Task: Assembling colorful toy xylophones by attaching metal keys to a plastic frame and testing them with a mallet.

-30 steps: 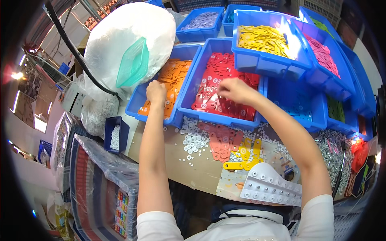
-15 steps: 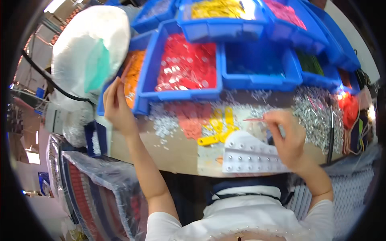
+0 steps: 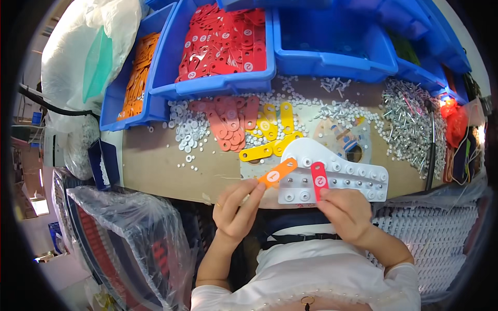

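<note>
My left hand [image 3: 234, 211] pinches the lower end of an orange strip [image 3: 278, 173] with a hole in its far end. The strip slants over the left part of a white plastic board [image 3: 363, 176] with rows of round seats and metal pins. My right hand [image 3: 348, 212] grips a red strip [image 3: 319, 177], nearly upright in view, over the same board. Whether either strip touches the pins I cannot tell. Just beyond the board lie several yellow strips [image 3: 286, 118] and a pile of salmon-pink strips [image 3: 228, 122].
Blue bins hold orange strips [image 3: 139, 78] and red strips [image 3: 223, 41]; a third blue bin [image 3: 332, 59] stands beside them. White washers [image 3: 189, 127] and metal rivets [image 3: 415, 132] are heaped on the table. A dark blue box [image 3: 102, 163] stands at its left edge.
My left hand has come from the orange bin down to the white board with the orange strip. My right hand has moved left over the board, still holding the red strip. The view has shifted.
</note>
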